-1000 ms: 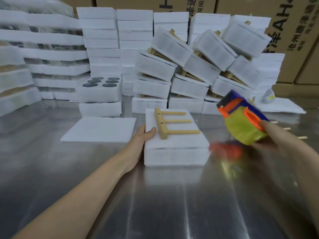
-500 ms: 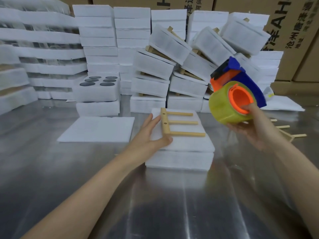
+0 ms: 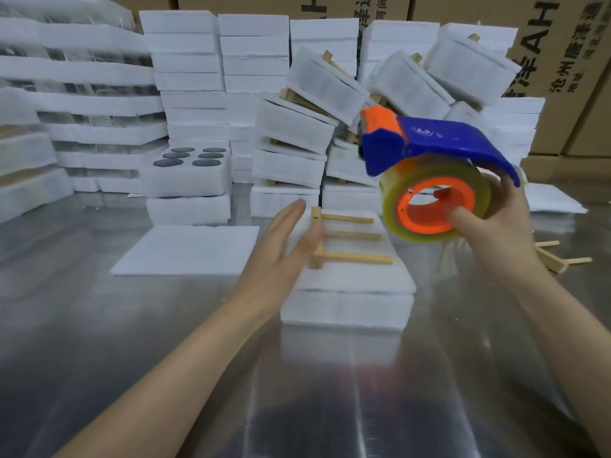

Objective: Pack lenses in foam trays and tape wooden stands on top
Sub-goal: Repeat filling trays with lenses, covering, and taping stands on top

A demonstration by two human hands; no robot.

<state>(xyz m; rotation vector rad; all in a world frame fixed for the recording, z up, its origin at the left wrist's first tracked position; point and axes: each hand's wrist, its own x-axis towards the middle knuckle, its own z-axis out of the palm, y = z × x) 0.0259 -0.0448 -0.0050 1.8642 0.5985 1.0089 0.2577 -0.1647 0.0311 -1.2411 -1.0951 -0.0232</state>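
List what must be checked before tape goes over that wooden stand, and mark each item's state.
1. Wooden stand lies flat on top of the closed foam tray: ok.
2. Tape dispenser firmly gripped by the right hand: ok.
3. Tape left on the roll: ok, a thick yellow layer shows.
4. Left hand pinning the stand: cannot tell; it is open and blurred beside the crossbar.
5. Free tape end ready at the dispenser's mouth: cannot tell.
6. Dispenser down on the tray: not ok, it is held above, to the right.

Right hand [image 3: 496,233] holds tape dispenser [image 3: 429,166] (above wooden stand [image 3: 347,238]).
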